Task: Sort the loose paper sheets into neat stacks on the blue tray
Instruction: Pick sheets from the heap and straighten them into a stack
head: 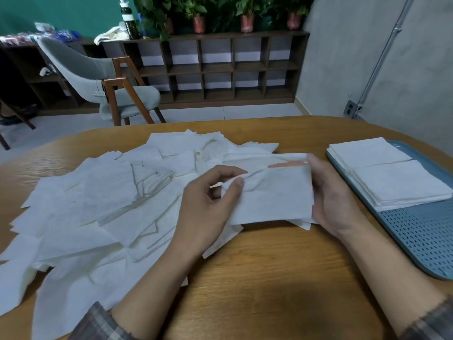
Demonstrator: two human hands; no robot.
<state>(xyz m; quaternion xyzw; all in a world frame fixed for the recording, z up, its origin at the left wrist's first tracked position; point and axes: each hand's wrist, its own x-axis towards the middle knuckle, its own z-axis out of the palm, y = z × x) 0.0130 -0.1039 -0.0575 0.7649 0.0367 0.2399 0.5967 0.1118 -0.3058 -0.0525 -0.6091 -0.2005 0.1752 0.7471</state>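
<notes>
Between the loose paper pile [98, 204] and the blue tray [421, 236], the left hand [208, 207] pinches a white sheet [272, 195]; the right hand [328, 197] grips its other edge.

Grey plaid sleeves [98, 323], frayed cuffs [425, 315]

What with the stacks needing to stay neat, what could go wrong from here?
1. The held sheet is creased where the left hand pinches its corner; it may land wrinkled.
2. A second sheet peeks from under its lower right corner, by the right hand, and could drag along.
3. The near stack sits at the left rim of the blue tray; a careless drop could nudge it over.
</notes>
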